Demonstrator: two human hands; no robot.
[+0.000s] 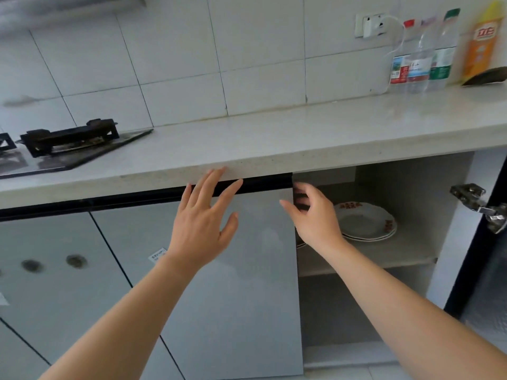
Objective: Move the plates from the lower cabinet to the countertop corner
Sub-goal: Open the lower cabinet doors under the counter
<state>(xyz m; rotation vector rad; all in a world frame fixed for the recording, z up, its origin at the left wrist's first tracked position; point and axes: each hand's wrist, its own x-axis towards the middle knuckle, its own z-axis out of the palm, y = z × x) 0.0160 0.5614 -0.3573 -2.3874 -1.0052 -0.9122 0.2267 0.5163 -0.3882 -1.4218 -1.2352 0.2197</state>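
A small stack of white plates (367,222) with red patterns on the rim lies on the upper shelf inside the lower cabinet (406,253), whose right door (482,242) stands swung out. My right hand (312,215) hovers at the cabinet's opening, just left of the plates, fingers spread and holding nothing. My left hand (204,218) is spread flat in front of the shut grey door (247,283), fingertips near the countertop's front edge. The pale stone countertop (274,138) runs above.
A black gas stove (65,145) sits on the countertop at the left. Three clear water bottles (422,58) and an orange-yellow bottle (482,42) stand at the back right, below a wall socket (370,24) with a white cable. A metal hinge (480,204) juts from the swung-out door.
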